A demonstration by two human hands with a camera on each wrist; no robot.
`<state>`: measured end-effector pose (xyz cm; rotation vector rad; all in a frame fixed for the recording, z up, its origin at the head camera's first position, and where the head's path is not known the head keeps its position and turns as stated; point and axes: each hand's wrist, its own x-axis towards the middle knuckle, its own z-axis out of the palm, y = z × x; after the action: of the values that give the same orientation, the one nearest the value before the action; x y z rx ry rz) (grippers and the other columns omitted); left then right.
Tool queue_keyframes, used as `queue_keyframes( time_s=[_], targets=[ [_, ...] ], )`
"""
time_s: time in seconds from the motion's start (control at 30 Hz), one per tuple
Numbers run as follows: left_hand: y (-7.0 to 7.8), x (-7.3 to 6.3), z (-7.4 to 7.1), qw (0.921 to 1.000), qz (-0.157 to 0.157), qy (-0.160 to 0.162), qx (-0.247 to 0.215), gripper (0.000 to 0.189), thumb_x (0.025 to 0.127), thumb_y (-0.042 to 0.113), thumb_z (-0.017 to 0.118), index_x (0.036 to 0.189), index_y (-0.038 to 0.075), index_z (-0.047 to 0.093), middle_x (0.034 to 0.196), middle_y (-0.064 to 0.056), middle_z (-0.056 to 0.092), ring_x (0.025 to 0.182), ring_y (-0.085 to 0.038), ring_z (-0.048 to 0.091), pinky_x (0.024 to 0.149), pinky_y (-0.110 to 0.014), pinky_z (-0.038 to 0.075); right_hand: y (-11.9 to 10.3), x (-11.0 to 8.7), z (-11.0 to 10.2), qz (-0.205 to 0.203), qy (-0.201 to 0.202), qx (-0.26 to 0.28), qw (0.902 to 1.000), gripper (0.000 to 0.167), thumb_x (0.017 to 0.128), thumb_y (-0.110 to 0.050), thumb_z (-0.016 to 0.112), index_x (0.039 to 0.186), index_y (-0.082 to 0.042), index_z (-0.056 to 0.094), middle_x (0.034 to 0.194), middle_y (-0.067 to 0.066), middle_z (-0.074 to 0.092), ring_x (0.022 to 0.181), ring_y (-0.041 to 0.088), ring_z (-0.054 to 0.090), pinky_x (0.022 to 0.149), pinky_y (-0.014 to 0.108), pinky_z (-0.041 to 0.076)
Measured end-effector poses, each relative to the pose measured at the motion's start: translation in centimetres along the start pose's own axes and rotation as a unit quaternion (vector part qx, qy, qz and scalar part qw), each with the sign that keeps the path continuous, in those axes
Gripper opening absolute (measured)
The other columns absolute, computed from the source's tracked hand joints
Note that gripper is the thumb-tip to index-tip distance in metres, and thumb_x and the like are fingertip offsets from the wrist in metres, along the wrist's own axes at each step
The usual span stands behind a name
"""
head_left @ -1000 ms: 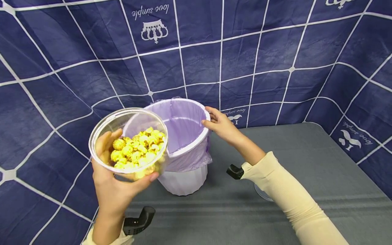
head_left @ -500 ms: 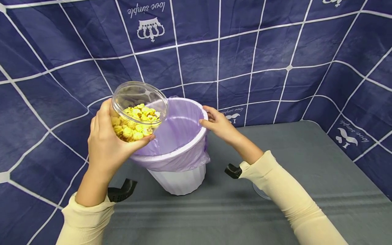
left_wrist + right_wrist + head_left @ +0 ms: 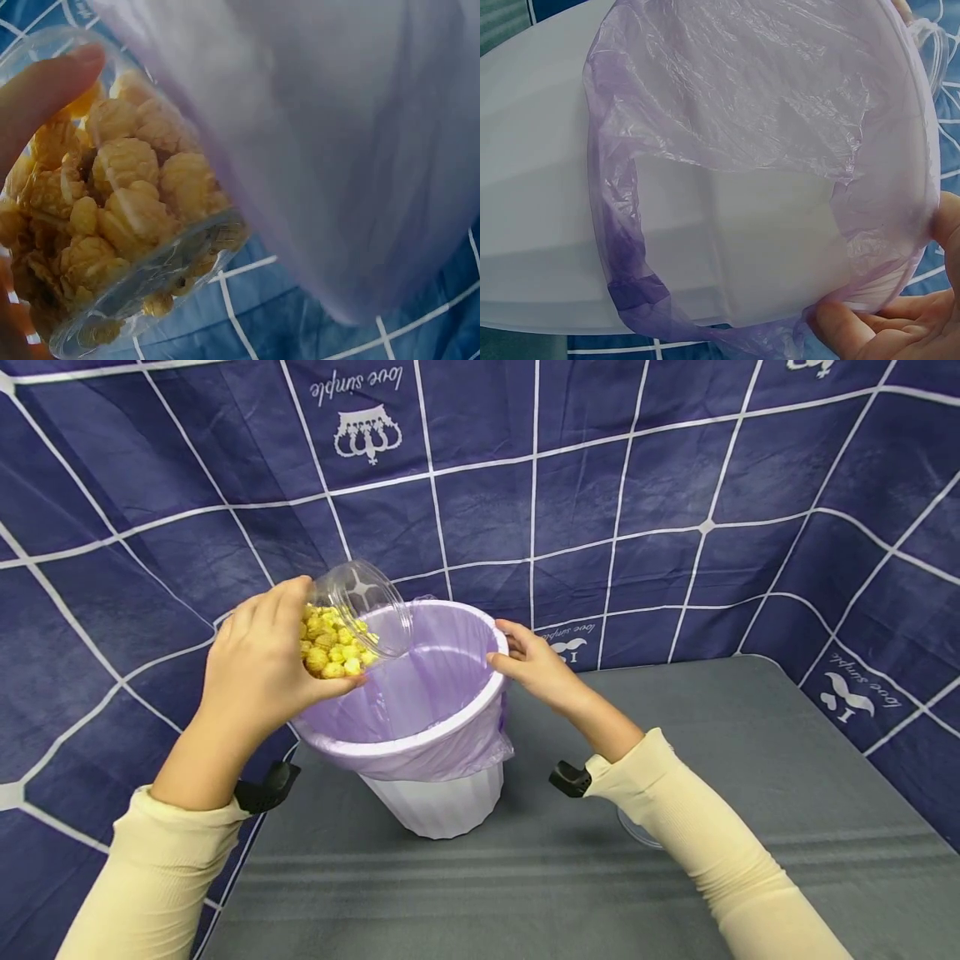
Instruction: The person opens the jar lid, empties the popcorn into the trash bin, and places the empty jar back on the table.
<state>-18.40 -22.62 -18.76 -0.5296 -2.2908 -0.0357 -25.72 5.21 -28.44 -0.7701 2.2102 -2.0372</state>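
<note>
My left hand (image 3: 255,660) grips a clear plastic tub (image 3: 371,597) of yellow popcorn (image 3: 330,643). The tub leans over the left part of the white trash can (image 3: 442,802), its mouth facing right, with the popcorn still inside. In the left wrist view, a thumb lies along the tub's wall and popcorn (image 3: 124,187) fills much of it. A thin purple bag (image 3: 450,756) lines the can and folds over its rim. My right hand (image 3: 540,668) holds that rim at the right side, thumb and fingers around it in the right wrist view.
The can stands on a grey-covered table (image 3: 720,735). Blue checked cloth (image 3: 487,510) rises behind and at both sides. Partly hidden under the right sleeve (image 3: 697,818) is the edge of a round clear thing (image 3: 633,832) on the table.
My left hand has raised the tub and turned it further onto its side, its mouth swinging toward the can's opening. The right hand keeps its place on the rim.
</note>
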Motion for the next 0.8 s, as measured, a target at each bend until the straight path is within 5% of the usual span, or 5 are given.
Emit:
queue_keyframes(
  time_s=[0.33, 0.67, 0.8],
  targets=[
    [-1.4, 1.4, 0.4, 0.9893, 0.129, -0.014, 0.067, 0.102, 0.042, 0.041, 0.082, 0.124, -0.003, 0.04, 0.115, -0.024, 0.048, 0.101, -0.044, 0.044, 0.084, -0.055, 0.036, 0.2, 0.1, 0.0, -0.005, 0.001, 0.003, 1.0, 0.059, 0.087, -0.003, 0.052, 0.137, 0.007, 0.023, 0.129, 0.028, 0.039, 0.117, 0.033, 0.043, 0.094, 0.037, 0.038],
    [-1.6, 2.4, 0.2, 0.9559, 0.256, -0.019, 0.143, 0.1, 0.038, 0.029, 0.087, 0.122, -0.001, 0.041, 0.119, -0.024, 0.044, 0.107, -0.043, 0.039, 0.095, -0.053, 0.029, 0.2, 0.0, -0.1, -0.009, -0.005, 0.006, 0.9999, 0.06, 0.087, -0.004, 0.052, 0.137, 0.008, 0.022, 0.13, 0.027, 0.038, 0.118, 0.033, 0.042, 0.094, 0.037, 0.039],
    [-1.6, 2.9, 0.1, 0.9355, 0.305, -0.012, 0.178, 0.098, 0.039, 0.019, 0.087, 0.123, 0.0, 0.041, 0.119, -0.023, 0.043, 0.109, -0.042, 0.038, 0.098, -0.051, 0.027, 0.2, -0.1, 0.0, -0.009, -0.005, 0.006, 0.9999, 0.06, 0.087, -0.004, 0.052, 0.137, 0.008, 0.021, 0.13, 0.028, 0.038, 0.118, 0.034, 0.042, 0.094, 0.037, 0.039]
  ],
)
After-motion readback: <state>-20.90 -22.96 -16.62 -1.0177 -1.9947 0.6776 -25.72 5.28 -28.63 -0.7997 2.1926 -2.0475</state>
